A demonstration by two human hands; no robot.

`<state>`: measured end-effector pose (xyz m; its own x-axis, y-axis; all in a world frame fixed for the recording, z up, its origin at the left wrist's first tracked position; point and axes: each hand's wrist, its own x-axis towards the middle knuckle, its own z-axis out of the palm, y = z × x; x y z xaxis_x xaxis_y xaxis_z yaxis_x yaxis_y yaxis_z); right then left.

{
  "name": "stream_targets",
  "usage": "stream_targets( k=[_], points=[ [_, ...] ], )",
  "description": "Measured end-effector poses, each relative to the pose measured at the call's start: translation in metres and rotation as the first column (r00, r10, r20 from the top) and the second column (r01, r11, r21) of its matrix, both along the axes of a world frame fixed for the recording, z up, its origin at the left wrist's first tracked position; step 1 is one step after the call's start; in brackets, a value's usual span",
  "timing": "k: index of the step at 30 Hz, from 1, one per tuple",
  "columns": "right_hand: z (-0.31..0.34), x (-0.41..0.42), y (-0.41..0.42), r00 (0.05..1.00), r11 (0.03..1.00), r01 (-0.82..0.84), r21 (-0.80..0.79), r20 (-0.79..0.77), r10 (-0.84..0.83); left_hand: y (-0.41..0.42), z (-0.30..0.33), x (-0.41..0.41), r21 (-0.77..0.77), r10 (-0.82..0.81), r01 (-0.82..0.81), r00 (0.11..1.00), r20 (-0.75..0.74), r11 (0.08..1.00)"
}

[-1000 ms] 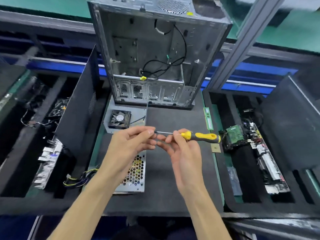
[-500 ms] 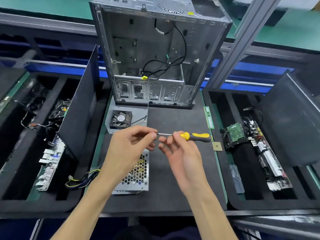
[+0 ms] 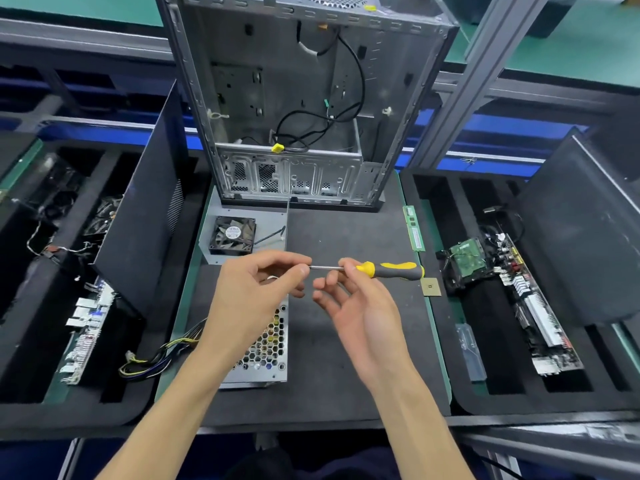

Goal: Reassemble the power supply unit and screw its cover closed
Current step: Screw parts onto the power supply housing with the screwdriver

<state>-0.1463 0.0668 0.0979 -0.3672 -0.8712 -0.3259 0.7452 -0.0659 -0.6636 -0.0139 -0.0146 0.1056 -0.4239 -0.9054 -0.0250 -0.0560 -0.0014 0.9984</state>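
At frame centre the right hand (image 3: 360,306) pinches a screwdriver (image 3: 377,270) near its yellow collar, the other fingers loosely spread. The left hand (image 3: 256,299) pinches the shaft's tip (whether a screw sits there is unclear). Beneath the left hand, on the dark surface (image 3: 346,341), lies the power supply unit (image 3: 266,351), with its fan cover (image 3: 239,235) just above.

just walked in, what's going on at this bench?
A person is partway through putting a power supply back together. The right hand holds a yellow-and-grey-handled screwdriver level above the mat, while the left hand pinches at its metal tip, possibly seating a screw; too small to tell. Below the hands, the perforated silver metal power supply box lies on the dark mat, with its grey cover plate carrying a black fan still separate behind it. An open computer case stands at the back.
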Motion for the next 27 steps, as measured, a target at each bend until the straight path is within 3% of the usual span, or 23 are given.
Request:
stream_targets(
  k=[9,12,14,16,19,22,24,27],
  points=[
    [-0.005,0.007,-0.006,0.998,1.000,0.010,0.001,0.068,-0.010,-0.003,-0.002,0.009,0.051,-0.064,0.065,0.997,-0.031,0.997],
    [-0.005,0.009,-0.011,0.999,1.000,0.022,0.005,0.028,-0.022,-0.006,0.000,0.014,0.069,-0.076,0.081,0.995,-0.068,0.994],
    [-0.006,0.008,-0.012,0.995,1.000,0.013,0.007,-0.098,-0.013,-0.009,-0.001,0.024,0.040,-0.001,0.002,1.000,-0.027,0.999],
    [-0.010,0.008,-0.012,0.956,1.000,-0.011,0.010,-0.294,0.014,-0.013,-0.008,0.036,-0.045,0.106,-0.101,0.988,0.111,0.994],
    [-0.019,0.008,-0.009,0.838,0.999,-0.041,0.032,-0.544,0.052,-0.011,-0.021,0.051,-0.147,0.179,-0.135,0.923,0.342,0.980],
    [-0.027,0.011,-0.009,0.717,0.996,-0.035,0.076,-0.692,0.078,-0.004,-0.032,0.057,-0.180,0.200,-0.134,0.885,0.420,0.974],
    [-0.029,0.013,-0.011,0.670,0.996,-0.022,0.085,-0.738,0.078,-0.001,-0.038,0.057,-0.118,0.200,-0.165,0.885,0.421,0.979],
    [-0.026,0.016,-0.016,0.647,0.998,-0.020,0.067,-0.759,0.064,-0.003,-0.046,0.058,0.131,0.124,-0.186,0.917,0.379,0.974]
  ],
)
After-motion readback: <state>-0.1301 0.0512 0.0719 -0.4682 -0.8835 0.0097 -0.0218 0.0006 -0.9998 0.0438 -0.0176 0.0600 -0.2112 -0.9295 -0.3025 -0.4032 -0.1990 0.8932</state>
